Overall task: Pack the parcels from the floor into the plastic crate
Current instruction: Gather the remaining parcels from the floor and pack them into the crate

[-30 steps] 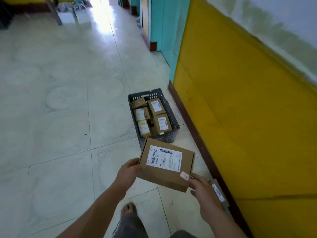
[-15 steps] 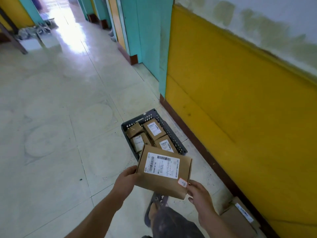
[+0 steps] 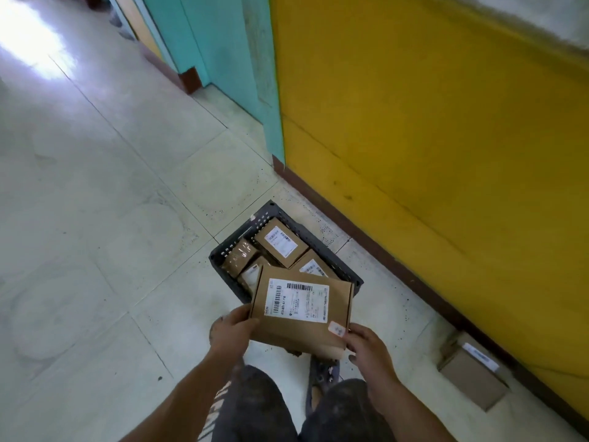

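I hold a flat brown cardboard parcel [image 3: 301, 309] with a white barcode label, above the near end of the dark plastic crate [image 3: 223, 253]. My left hand [image 3: 231, 330] grips its near left corner. My right hand [image 3: 366, 349] grips its near right corner by a small pale sticker. The crate stands on the floor and holds several smaller brown parcels [image 3: 280, 242]. The held parcel hides the crate's near part. Another brown parcel [image 3: 471, 374] lies on the floor against the wall at the lower right.
A yellow wall [image 3: 430, 138] with a dark skirting runs along the right of the crate. A teal door frame [image 3: 255, 74] stands behind it. Pale tiled floor [image 3: 95, 218] stretches to the left. My knees and a sandalled foot [image 3: 322, 381] are below the parcel.
I have walked up to the crate, which now lies right under the held parcel. The view has tilted down, and the floor parcel by the wall has come into fuller sight.
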Motion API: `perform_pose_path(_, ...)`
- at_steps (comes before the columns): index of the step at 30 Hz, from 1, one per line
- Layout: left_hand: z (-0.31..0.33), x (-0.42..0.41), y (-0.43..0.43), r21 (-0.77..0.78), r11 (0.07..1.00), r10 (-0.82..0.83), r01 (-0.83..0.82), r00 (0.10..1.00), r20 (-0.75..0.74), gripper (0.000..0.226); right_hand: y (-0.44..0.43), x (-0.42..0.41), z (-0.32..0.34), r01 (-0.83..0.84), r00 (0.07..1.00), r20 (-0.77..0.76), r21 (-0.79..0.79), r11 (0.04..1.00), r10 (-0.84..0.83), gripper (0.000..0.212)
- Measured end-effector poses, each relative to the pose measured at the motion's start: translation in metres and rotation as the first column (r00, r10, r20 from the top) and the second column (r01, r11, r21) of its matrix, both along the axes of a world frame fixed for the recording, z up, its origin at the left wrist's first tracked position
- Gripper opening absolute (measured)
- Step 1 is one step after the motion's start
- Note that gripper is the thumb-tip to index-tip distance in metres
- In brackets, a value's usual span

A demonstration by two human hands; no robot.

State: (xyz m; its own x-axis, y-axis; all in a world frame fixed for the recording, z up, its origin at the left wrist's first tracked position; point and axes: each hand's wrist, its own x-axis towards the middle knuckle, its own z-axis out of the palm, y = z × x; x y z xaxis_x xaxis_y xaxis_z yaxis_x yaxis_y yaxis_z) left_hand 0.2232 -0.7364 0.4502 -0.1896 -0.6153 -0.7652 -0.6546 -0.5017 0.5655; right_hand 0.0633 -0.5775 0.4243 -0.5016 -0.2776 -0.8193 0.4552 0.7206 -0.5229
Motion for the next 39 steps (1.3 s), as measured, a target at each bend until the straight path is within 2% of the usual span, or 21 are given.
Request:
perform_pose_path(5, -0.046, -0.005, -0.073, 0.042, 0.978, -0.204, 0.204, 0.979, -0.002, 0.021, -0.057, 0.018, -0.029, 0.124, 0.992, 0.020, 0.087, 0.988, -0.127, 0.026)
perform_pose_path(7, -0.079, -0.003, -0.106, 0.053, 0.937, -0.347, 0.345, 0.937, 0.032, 0.027, -0.080, 0.027, -0.047, 0.192, 0.980, 0.026, 0.108, 0.975, -0.196, 0.022)
perform_pose_path(10, -0.120, -0.006, -0.142, 0.117, 0.920, -0.379, 0.374, 0.925, 0.023, 0.027, -0.113, 0.036, -0.078, 0.286, 0.956, 0.025, 0.147, 0.947, -0.293, 0.012)
perform_pose_path(15, -0.198, -0.040, -0.184, 0.189, 0.874, -0.462, 0.448, 0.886, 0.033, 0.031, -0.144, 0.033, -0.158, 0.376, 0.923, -0.001, 0.211, 0.902, -0.384, 0.021)
perform_pose_path(23, -0.321, -0.119, -0.177, 0.129, 0.814, -0.562, 0.567, 0.824, -0.073, 0.023, -0.135, -0.001, -0.298, 0.515, 0.855, -0.064, 0.235, 0.825, -0.515, 0.021)
perform_pose_path(26, -0.357, -0.142, -0.169, 0.064, 0.765, -0.639, 0.641, 0.767, -0.054, 0.026, -0.132, -0.010, -0.335, 0.518, 0.853, -0.081, 0.249, 0.818, -0.516, 0.019)
perform_pose_path(30, -0.398, -0.154, -0.157, 0.060, 0.688, -0.725, 0.723, 0.689, 0.014, 0.018, -0.124, -0.019, -0.367, 0.493, 0.868, -0.081, 0.256, 0.832, -0.489, 0.016)
perform_pose_path(33, -0.414, -0.157, -0.152, 0.066, 0.639, -0.769, 0.766, 0.638, 0.043, 0.026, -0.121, -0.023, -0.380, 0.496, 0.866, -0.077, 0.244, 0.833, -0.494, 0.018)
perform_pose_path(39, -0.414, -0.163, -0.142, 0.075, 0.577, -0.816, 0.813, 0.572, 0.082, 0.035, -0.121, -0.024, -0.374, 0.512, 0.853, 0.022, 0.161, 0.844, -0.522, 0.045)
